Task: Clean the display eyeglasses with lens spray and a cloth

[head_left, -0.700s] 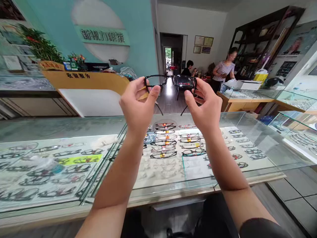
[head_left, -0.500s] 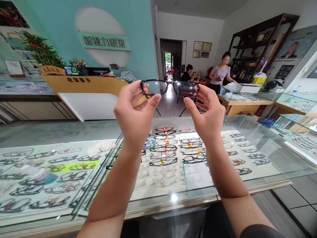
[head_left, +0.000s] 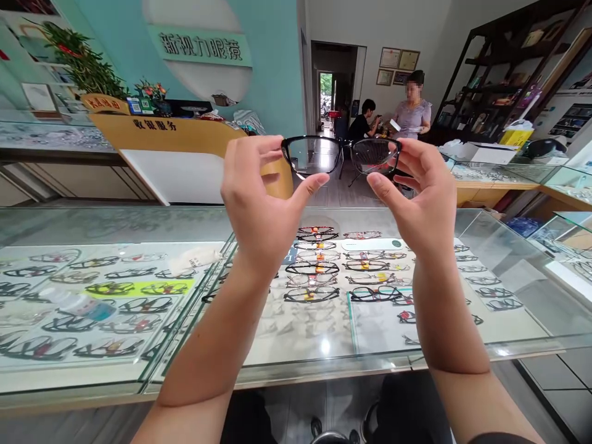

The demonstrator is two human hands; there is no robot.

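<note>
A pair of black-framed eyeglasses [head_left: 346,143] is held up at arm's length, above the glass display case [head_left: 300,364]. My left hand [head_left: 263,191] grips the frame's left end, its thumb below the left lens. At the other end my right hand [head_left: 416,191] pinches the frame near the hinge, thumb pointing inward under the right lens. Both lenses are see-through, with faint reflections. The temples are mostly hidden behind the lenses and fingers. Below, inside the case, several eyeglass frames [head_left: 312,295] lie in columns.
A bottle with blue liquid [head_left: 86,305] and a cream cloth pouch [head_left: 194,260] are at the left case. Behind is a yellow and white counter [head_left: 185,139]. Two people, one standing [head_left: 411,114] and one seated [head_left: 363,126], are at the back. Another glass case [head_left: 490,176] stands right.
The eyeglasses and both hands have shifted right and slightly up, and the glasses appear a bit larger. The standing person has moved and now holds something white. The view has shifted.
</note>
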